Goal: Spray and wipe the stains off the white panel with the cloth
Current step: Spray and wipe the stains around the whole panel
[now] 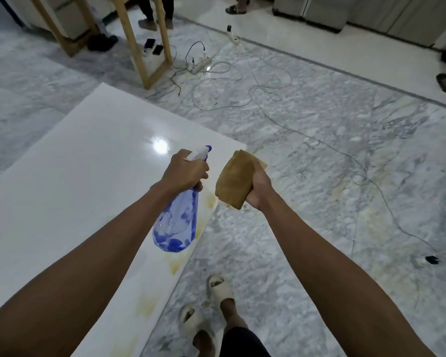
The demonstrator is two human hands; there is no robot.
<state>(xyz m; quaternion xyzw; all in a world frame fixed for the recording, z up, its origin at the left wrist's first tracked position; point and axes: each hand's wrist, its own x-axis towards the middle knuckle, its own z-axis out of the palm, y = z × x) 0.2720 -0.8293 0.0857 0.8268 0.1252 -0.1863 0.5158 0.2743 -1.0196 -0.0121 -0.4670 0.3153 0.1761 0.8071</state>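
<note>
A large glossy white panel [70,176] lies flat at the left, with yellowish stains [177,262] along its right edge. My left hand [184,171] grips the neck of a blue translucent spray bottle [177,222], held above that edge, its white and blue nozzle pointing away from me. My right hand [259,188] holds a folded tan cloth [233,180] in the air just right of the bottle, over the panel's corner and the floor.
Grey marble floor [319,176] surrounds the panel, with yellowish stain marks near its right edge. Cables [268,99] and a power strip [202,63] trail across it. A wooden frame [139,42] stands behind. Other people's feet [155,23] show at the top. My sandalled feet [216,292] stand beside the panel.
</note>
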